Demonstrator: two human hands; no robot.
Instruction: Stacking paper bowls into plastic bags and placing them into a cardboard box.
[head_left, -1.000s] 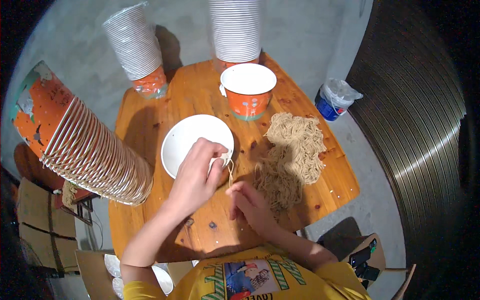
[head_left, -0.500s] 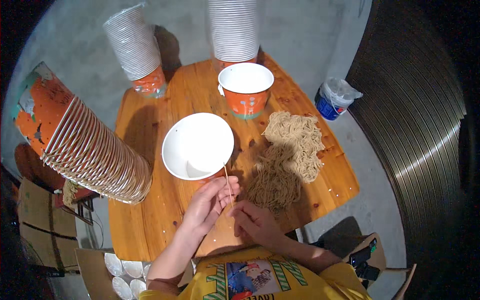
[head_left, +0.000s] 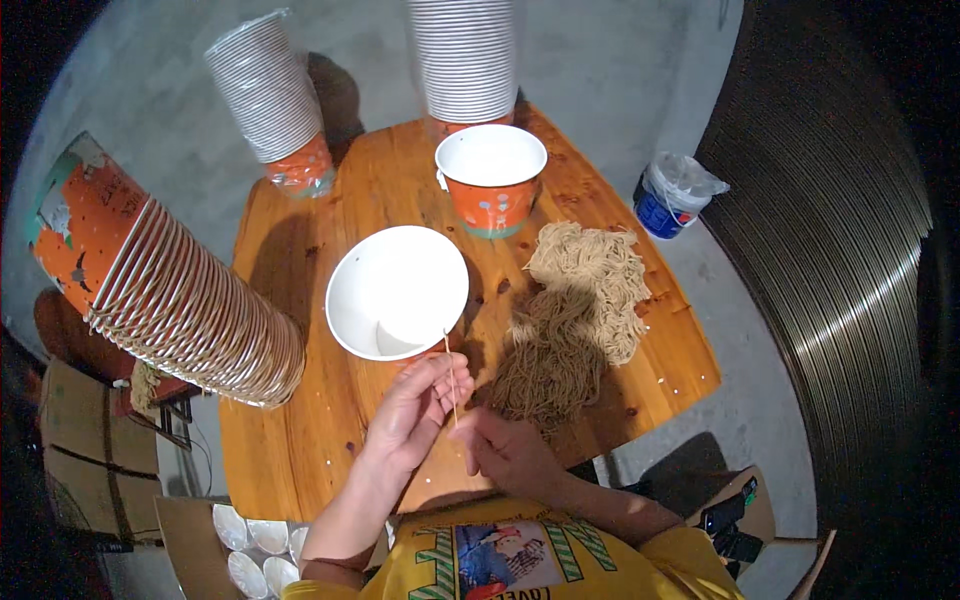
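Right hand [head_left: 505, 452] closed, fingers gripping the lower end of a thin tan cord [head_left: 454, 390]. Left hand [head_left: 418, 408] palm up, fingers half-curled, cord across them; cannot tell if pinched. Cord runs upright between the hands, upper tip at the rim of the near tub [head_left: 397, 285], white inside. Right of the tub: cord pile [head_left: 590, 290], partly shaded, on the wooden surface [head_left: 290, 450]. Beyond: an orange tub [head_left: 492, 203], upright; farther, two tub stacks [head_left: 264, 90].
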